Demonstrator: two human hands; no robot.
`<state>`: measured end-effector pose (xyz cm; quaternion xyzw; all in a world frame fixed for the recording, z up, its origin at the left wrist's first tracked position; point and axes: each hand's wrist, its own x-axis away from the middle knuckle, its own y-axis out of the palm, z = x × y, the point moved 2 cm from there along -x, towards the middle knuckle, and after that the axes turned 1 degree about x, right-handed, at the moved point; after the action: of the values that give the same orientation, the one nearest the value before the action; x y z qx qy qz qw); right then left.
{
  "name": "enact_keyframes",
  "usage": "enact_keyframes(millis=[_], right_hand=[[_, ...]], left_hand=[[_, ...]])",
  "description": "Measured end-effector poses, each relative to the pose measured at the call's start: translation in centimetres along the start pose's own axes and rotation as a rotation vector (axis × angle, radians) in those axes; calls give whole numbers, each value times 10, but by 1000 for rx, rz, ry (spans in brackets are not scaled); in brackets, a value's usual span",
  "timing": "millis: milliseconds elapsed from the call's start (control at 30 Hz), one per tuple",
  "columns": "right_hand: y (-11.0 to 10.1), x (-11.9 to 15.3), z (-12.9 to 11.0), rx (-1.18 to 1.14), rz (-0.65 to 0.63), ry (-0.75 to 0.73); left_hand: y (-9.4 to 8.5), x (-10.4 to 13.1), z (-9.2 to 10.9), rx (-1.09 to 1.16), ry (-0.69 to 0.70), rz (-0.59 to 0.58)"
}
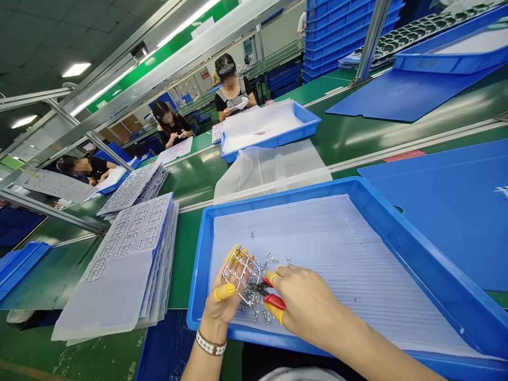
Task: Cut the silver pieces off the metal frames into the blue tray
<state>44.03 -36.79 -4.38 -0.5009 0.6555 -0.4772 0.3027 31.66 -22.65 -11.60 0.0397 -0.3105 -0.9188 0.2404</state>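
Note:
My left hand [227, 288], with yellow finger covers and a bracelet on its wrist, holds a silvery sprue frame [239, 272] of small parts over the near left part of a blue tray [196, 275]. Red-handled nippers [274, 301] are gripped in my right hand [304, 299], which also wears yellow finger covers. Their dark jaws meet the right side of the frame. Small silvery pieces [262, 315] lie in a loose pile below and beside it, on the white liner [309, 238] of the tray.
To the left, a stack of sheets [115, 301] carries more sprue frames [153, 222]. Clear plastic film [273, 166] and another blue tray [273, 140] lie beyond. A blue board [448, 206] is at the right. Several people sit across the green conveyor [198, 177].

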Motion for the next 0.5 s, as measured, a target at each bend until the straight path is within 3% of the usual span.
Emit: enact_keyframes(millis=[500], right_hand=[[-2, -5, -3, 40, -42, -4]], left_hand=[[1, 2, 0, -43, -1, -18]])
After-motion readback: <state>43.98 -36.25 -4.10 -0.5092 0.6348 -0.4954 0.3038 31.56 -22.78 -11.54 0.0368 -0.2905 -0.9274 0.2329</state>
